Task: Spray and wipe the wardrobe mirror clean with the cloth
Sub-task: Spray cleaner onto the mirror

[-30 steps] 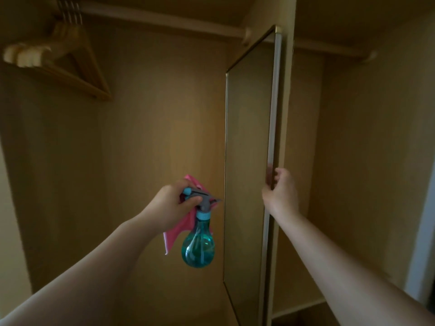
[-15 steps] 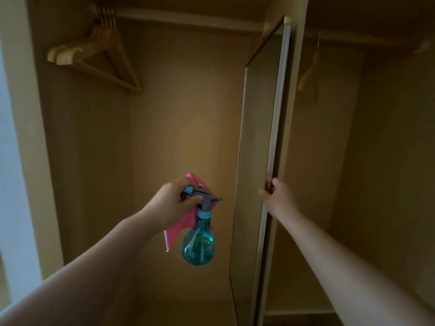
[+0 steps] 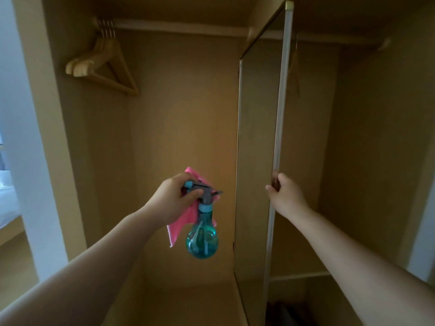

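A tall framed mirror (image 3: 256,147) stands edge-on inside the open wardrobe, its glass facing left. My right hand (image 3: 284,194) grips the mirror's near metal edge at mid height. My left hand (image 3: 174,198) holds a teal spray bottle (image 3: 203,236) by its grey trigger head, together with a pink cloth (image 3: 186,220) that hangs behind the bottle. The nozzle points right, toward the glass, a short way from it.
Several wooden hangers (image 3: 103,67) hang from the rail (image 3: 179,28) at the upper left. The wardrobe's left side panel (image 3: 47,137) borders a bright room. A low shelf (image 3: 299,276) sits in the right compartment behind the mirror.
The view has pulled back and shifted left, showing more of the wardrobe. The mirror's near edge has swung further right with my right hand on it. My left hand keeps bottle and cloth.
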Demonstrator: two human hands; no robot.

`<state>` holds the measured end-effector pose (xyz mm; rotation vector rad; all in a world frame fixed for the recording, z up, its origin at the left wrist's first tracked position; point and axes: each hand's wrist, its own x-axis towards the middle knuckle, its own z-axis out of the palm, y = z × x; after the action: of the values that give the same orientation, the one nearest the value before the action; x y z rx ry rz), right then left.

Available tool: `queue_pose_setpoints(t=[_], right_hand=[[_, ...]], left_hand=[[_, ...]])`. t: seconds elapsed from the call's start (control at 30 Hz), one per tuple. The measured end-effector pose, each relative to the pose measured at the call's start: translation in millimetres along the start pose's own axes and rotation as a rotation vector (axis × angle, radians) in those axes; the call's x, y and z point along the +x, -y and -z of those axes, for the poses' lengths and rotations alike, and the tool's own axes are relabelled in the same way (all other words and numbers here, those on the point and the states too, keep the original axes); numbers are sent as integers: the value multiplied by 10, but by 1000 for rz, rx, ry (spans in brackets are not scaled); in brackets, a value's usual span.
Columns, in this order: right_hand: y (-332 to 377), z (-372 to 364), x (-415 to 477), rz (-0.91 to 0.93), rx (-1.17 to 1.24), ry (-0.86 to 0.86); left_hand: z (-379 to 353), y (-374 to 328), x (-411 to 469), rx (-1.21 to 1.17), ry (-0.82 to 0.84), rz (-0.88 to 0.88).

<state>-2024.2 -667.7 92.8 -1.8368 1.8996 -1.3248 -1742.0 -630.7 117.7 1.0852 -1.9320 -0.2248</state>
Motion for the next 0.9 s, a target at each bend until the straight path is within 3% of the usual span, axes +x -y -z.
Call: queue_pose_setpoints(t=[0.47,0.7,0.9], right_hand=[[-31,352,-594,-20,-39,-51],[-202,545,-503,-54,-69,-23],[-508,714,-328,-15,-46,-102]], left_hand=[[12,-311,-352,7,50,-9],[-102,-532,-260,-24,103,-40],[-324,-669,-175,-10,98,-20]])
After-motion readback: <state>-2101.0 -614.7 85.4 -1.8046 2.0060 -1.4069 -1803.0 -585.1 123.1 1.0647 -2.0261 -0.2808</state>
